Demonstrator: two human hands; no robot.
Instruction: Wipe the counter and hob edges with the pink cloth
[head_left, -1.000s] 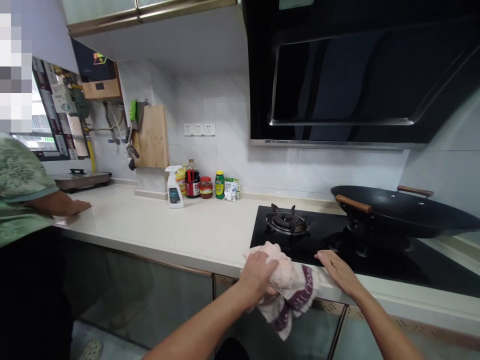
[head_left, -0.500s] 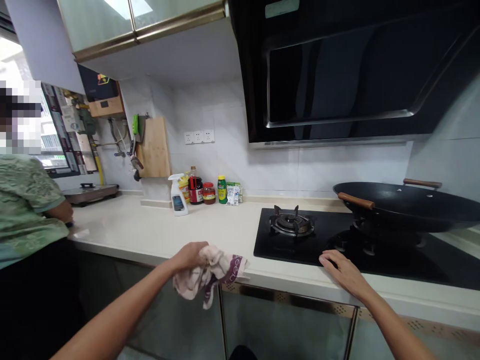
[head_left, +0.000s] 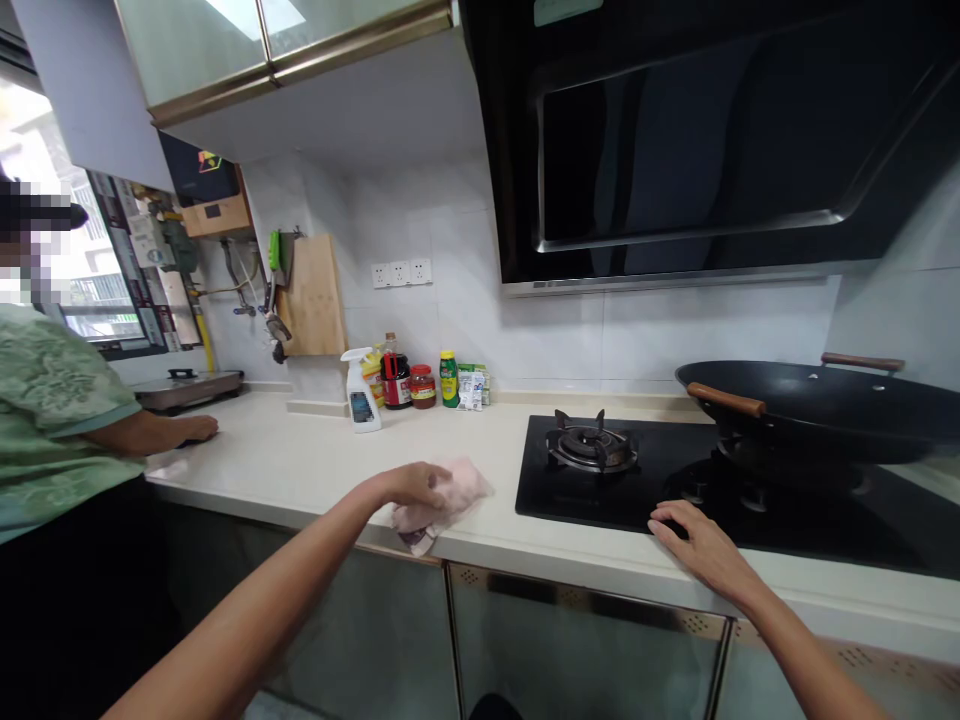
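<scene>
My left hand [head_left: 409, 486] presses a pink cloth [head_left: 450, 492] onto the pale countertop [head_left: 315, 470], just left of the black gas hob [head_left: 750, 500]. The cloth lies near the counter's front edge, with a purple-trimmed corner hanging over it. My right hand [head_left: 694, 535] rests flat, fingers spread, on the hob's front edge and holds nothing. A burner [head_left: 591, 448] sits behind and between the two hands.
A large black wok [head_left: 817, 410] with wooden handles stands on the right burner. A spray bottle [head_left: 361, 392] and several jars [head_left: 422, 385] line the back wall. Another person [head_left: 60, 420] stands at the left, a hand [head_left: 193, 428] on the counter. A range hood [head_left: 705, 140] hangs overhead.
My left hand has carried the cloth leftward from the hob's front edge, then up onto the countertop. My right hand stays on the hob edge. The other person's hand returned to the counter.
</scene>
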